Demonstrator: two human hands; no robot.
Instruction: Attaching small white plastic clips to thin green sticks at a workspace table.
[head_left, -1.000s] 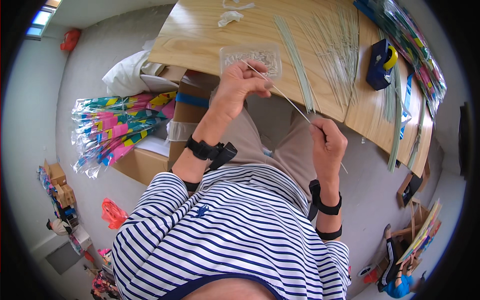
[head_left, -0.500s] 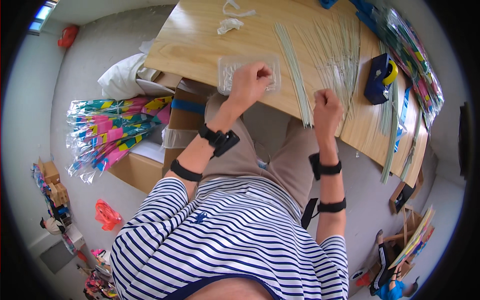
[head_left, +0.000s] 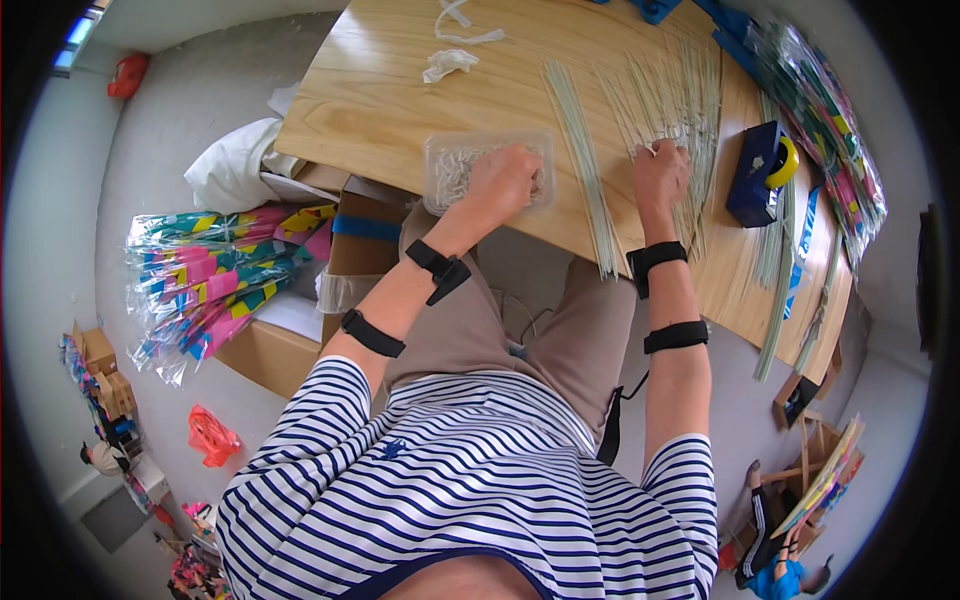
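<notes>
Over the right part of a clear plastic box (head_left: 434,150) of small white pieces (head_left: 456,170) is my left hand (head_left: 503,182). Its fingers are curled together, and anything between them is hidden. My right hand (head_left: 661,178) is at a spread of thin pale rods (head_left: 690,85), its bent fingertips closed on a rod there. Small white bits show among the rods just beyond those fingers. Between my hands lies a narrow bundle of similar rods (head_left: 583,165).
A blue tape dispenser (head_left: 752,180) with yellow tape stands to the right. Plastic-wrapped colourful fabric bundles lie at the far right (head_left: 825,120) and beside the table at left (head_left: 225,270), near a cardboard box (head_left: 265,350). Crumpled white paper (head_left: 450,65) lies at the back.
My right hand has moved forward from the table's near edge onto the spread rods. My left hand has shifted slightly nearer over the plastic box, fingers still curled.
</notes>
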